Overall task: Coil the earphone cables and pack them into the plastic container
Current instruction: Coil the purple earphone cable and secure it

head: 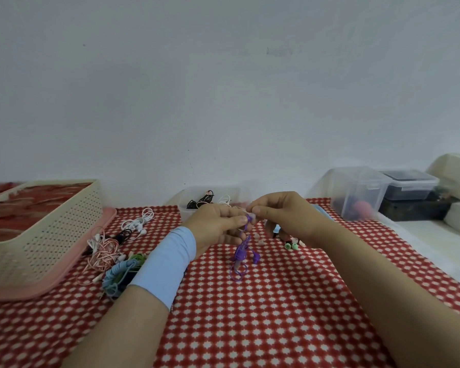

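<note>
A purple earphone cable (241, 254) hangs in a half-wound bundle above the red patterned cloth, loops dangling at its bottom. My left hand (218, 227) pinches its upper end from the left, and my right hand (282, 216) pinches the same end from the right, fingertips meeting. Behind my hands stands a clear plastic container (186, 208) holding coiled black earphones (201, 201) and a white pair (225, 200). To the left lie loose earphones: white (140, 223), pink (102, 254), black (122, 235) and a blue-green bundle (121, 272).
A cream perforated basket (45, 240) sits on a pink tray (51, 285) at the left. Small ear tips (291, 245) lie on the cloth under my right hand. At the right are a clear lidded box (359, 192), a dark-filled box (409, 184) and white furniture.
</note>
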Available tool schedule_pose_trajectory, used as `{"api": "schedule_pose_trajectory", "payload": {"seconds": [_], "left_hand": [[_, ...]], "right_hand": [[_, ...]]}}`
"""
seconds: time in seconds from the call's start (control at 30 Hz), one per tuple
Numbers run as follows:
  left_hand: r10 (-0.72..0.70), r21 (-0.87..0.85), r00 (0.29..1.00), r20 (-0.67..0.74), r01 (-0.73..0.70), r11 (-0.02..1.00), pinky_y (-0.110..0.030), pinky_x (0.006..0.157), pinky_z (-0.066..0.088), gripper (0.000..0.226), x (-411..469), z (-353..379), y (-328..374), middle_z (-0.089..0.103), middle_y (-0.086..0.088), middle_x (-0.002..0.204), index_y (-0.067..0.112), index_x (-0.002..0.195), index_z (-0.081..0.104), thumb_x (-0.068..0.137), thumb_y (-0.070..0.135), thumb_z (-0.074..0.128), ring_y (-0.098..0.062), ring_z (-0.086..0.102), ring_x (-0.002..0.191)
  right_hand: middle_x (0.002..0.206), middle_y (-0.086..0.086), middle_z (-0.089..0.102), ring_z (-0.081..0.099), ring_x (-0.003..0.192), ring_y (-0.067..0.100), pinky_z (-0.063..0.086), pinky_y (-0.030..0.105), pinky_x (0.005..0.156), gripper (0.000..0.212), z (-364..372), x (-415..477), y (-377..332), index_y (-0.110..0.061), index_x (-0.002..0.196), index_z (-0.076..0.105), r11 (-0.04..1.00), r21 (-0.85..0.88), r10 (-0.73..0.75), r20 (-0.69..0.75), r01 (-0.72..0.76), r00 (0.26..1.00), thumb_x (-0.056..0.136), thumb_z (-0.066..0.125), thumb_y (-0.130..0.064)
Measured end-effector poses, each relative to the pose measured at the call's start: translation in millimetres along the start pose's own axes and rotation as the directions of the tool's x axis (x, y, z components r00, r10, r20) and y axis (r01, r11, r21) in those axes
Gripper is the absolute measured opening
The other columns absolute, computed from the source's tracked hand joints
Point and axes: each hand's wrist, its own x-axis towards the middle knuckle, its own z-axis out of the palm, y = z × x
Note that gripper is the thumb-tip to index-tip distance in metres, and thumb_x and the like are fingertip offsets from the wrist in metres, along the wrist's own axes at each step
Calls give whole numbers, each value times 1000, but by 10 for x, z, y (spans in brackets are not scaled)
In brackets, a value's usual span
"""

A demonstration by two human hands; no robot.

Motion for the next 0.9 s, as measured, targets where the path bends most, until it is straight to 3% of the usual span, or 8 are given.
{"api": "schedule_pose_trajectory", "payload": {"seconds": [0.13, 0.3, 0.53, 0.9], "left_hand": [[-8, -44, 1000, -3, 8, 999, -21, 57, 55, 13, 7, 16, -18, 72, -3, 77, 5, 101, 71, 94, 4, 61, -11, 66, 63], [-22, -64, 1000, -22, 21, 998, -23, 58, 56, 11, 22, -24, -34, 71, -8, 79, 4, 99, 70, 94, 5, 61, -13, 66, 65], [-20, -59, 1000, 15, 20, 998, -22, 59, 57, 15, 3, -46, -11, 74, -5, 81, 1, 106, 70, 93, 5, 62, -12, 66, 65], [1, -37, 999, 48, 0, 999, -22, 59, 56, 17, -16, -42, -2, 72, -5, 79, 3, 108, 69, 93, 2, 61, -12, 65, 65]], "right_hand": [[73, -2, 75, 63, 58, 17, 47, 27, 45, 13, 24, 2, -8, -11, 96, 77, 998, -37, -43, -28, 41, 999, 99, 65, -16], [88, 4, 79, 67, 67, 20, 46, 28, 49, 11, 8, -4, -9, -5, 96, 79, 996, 89, -6, 35, 3, 999, 93, 70, -9], [91, 13, 76, 66, 60, 14, 41, 26, 50, 18, -59, 18, 46, -2, 105, 77, 966, 229, 108, 70, -122, 992, 88, 74, -9], [84, 5, 76, 61, 60, 11, 35, 20, 45, 13, -36, 6, 35, -15, 95, 83, 929, 302, 170, 172, -216, 970, 88, 72, -13]]}}
